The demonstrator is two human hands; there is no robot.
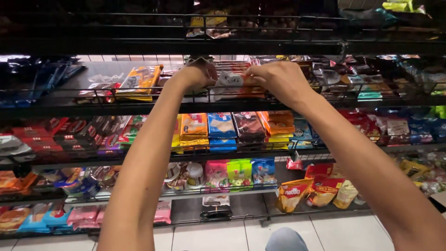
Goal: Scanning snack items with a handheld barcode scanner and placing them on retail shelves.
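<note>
Both hands upper centre of frame, at shelf (139,100). Left hand (199,73) and right hand (278,80) each pinch packet (231,80) (grey-white wrapper) between them, fingers curled closed on its ends.

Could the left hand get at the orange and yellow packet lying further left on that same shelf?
Probably yes: the orange and yellow packet lies uncovered on the shelf beside the left hand, nothing between them.

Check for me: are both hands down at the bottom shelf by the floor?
No: the left hand and the right hand are both raised to an upper shelf, gripping a grey-and-white snack packet between them.
</note>
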